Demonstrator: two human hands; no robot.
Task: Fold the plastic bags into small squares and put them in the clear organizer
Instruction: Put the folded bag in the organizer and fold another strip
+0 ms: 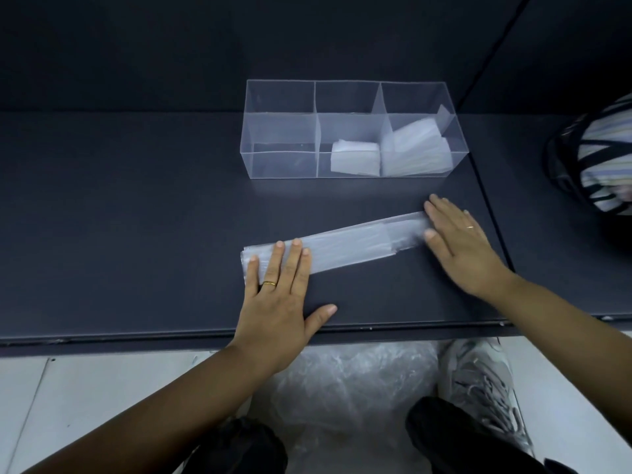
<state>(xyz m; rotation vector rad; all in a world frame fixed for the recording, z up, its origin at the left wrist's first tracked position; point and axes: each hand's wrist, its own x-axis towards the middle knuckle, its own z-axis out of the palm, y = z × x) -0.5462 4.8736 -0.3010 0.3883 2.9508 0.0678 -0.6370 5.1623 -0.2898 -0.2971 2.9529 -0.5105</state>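
A clear plastic bag [349,246] lies folded into a long narrow strip on the dark table, slanting up to the right. My left hand [280,295] lies flat with its fingers spread, pressing the strip's left end. My right hand [458,237] lies flat over the right end, fingers spread. Behind the strip stands the clear organizer [280,131] with three compartments. A folded bag [355,159] sits in the middle compartment, and more folded bags [413,148] fill the right one. The left compartment holds nothing.
A dark basket with striped cloth [602,155] stands at the right edge. A heap of loose plastic bags [345,388] lies on the floor below the table's front edge [136,336], between my knees. A grey shoe [482,381] is beside it.
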